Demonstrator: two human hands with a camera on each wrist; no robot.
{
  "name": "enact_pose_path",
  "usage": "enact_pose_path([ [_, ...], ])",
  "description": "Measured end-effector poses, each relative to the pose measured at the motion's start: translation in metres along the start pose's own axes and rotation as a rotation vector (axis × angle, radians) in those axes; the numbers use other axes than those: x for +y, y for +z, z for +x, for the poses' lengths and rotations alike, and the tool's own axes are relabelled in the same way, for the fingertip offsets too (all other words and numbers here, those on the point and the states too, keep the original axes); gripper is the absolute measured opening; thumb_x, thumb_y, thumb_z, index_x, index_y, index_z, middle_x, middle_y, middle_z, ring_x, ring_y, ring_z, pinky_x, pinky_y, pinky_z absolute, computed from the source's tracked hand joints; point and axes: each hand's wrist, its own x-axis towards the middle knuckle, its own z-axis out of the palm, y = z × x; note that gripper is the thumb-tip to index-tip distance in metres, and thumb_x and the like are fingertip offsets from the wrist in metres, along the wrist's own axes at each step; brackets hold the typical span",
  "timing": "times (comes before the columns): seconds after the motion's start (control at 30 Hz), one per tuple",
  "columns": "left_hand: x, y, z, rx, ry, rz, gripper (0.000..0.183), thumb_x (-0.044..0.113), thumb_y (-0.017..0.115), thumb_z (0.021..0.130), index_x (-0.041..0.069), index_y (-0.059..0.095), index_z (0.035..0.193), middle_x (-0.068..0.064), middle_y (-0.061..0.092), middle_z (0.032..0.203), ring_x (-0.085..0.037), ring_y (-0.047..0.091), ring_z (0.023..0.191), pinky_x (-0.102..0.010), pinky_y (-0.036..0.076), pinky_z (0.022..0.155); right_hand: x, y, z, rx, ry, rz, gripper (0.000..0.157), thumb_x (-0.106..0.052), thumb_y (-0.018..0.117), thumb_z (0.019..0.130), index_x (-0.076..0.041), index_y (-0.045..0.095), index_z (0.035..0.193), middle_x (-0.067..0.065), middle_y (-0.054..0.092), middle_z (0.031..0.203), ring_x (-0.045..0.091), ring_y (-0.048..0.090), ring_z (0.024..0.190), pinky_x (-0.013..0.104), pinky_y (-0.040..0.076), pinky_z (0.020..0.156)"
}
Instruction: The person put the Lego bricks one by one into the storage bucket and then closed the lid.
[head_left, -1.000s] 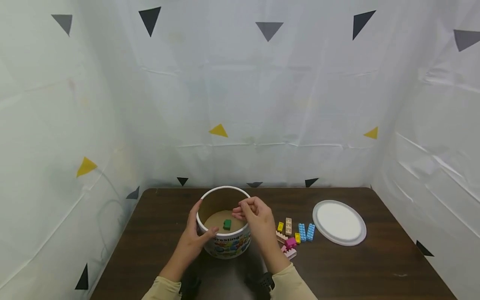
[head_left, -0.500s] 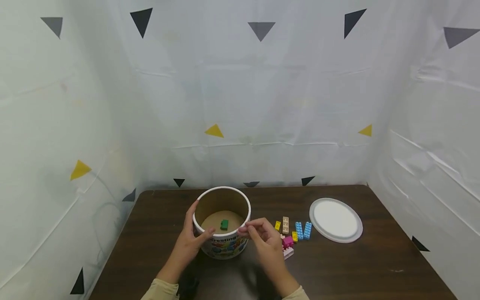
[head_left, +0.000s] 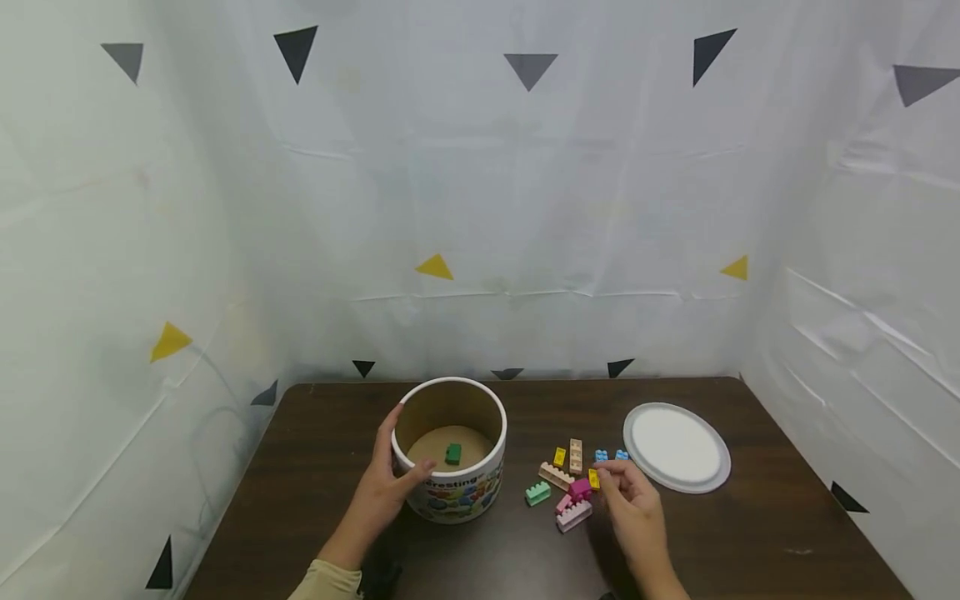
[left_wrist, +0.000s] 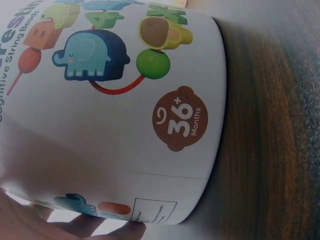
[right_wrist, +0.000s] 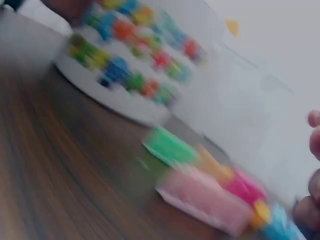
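Note:
In the head view, a white bucket (head_left: 450, 500) with a colourful printed label stands upright on the table. My left hand (head_left: 382, 487) grips its left side, thumb on the rim and fingers around the outside; in the left wrist view, its fingers (left_wrist: 75, 227) lie against the printed wall. One dark green toy brick (head_left: 453, 454) is inside. My right hand (head_left: 636, 508) hovers by the loose bricks, fingers loosely bent, fingertips close to a yellow brick (head_left: 594, 479) and partly covering two blue bricks (head_left: 602, 456). No held object shows in it.
Right of the bucket lie a light green brick (head_left: 537, 493), peach bricks (head_left: 576, 456), a magenta brick (head_left: 581, 489), a pale pink brick (head_left: 574, 516) and another yellow brick (head_left: 559, 457). A round white lid (head_left: 677, 447) lies beyond. White sheeting (head_left: 480, 208) surrounds the table.
My right hand has moved from inside the bucket, past its rim, rightward to the loose bricks. The light green brick has come into sight. My left hand keeps its grip on the bucket.

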Motion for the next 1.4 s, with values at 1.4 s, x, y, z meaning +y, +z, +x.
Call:
enact_pose_path([
  [1.4,-0.003,-0.002,0.001,0.011,-0.006,0.048,0.099,0.037,0.08,0.097,0.048,0.015,0.171,-0.014,0.024,0.18,-0.047,0.035,0.159,-0.075,0.029,0.122,0.024,-0.002,0.012,-0.157,0.115,-0.364,0.031,-0.026,0.088,0.093,-0.011,0.075,0.116,0.002,0.058,0.083,0.01,0.049,0.068,0.023,0.042,0.06],
])
